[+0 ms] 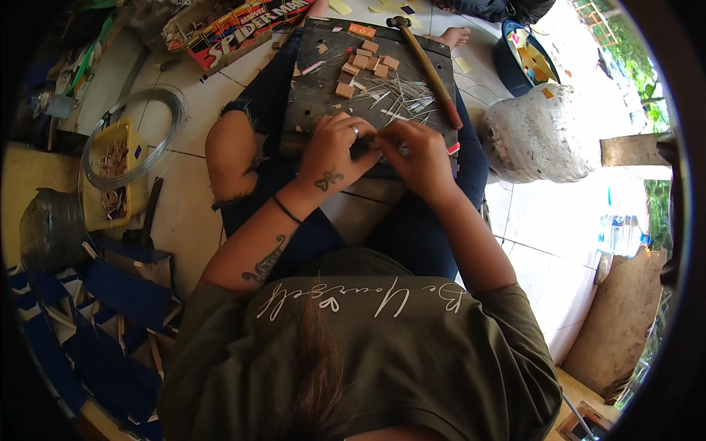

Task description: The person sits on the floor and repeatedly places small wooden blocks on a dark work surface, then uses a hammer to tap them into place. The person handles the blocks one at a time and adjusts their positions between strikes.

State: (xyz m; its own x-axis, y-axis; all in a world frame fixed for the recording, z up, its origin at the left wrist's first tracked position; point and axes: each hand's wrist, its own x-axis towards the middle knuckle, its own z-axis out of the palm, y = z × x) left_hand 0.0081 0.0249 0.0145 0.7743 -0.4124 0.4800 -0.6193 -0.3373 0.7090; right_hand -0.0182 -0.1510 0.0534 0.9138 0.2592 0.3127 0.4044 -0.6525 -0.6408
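My left hand and my right hand meet over the near edge of a dark wooden board between my knees. Thumbs and fingertips of both are pinched together around something too small to make out. Just beyond my right hand lies a loose pile of thin metal wire pieces. Farther up the board sit several small brown wooden blocks, some stacked. A hammer with a wooden, red-ended handle rests along the board's right side, its head at the far end.
To the left, a wire coil leans over a yellow basket of wood bits. Blue-covered pieces pile up at lower left. A printed box stands far left. Rightward are a dark blue tub, a whitish lumpy bundle and another person's foot.
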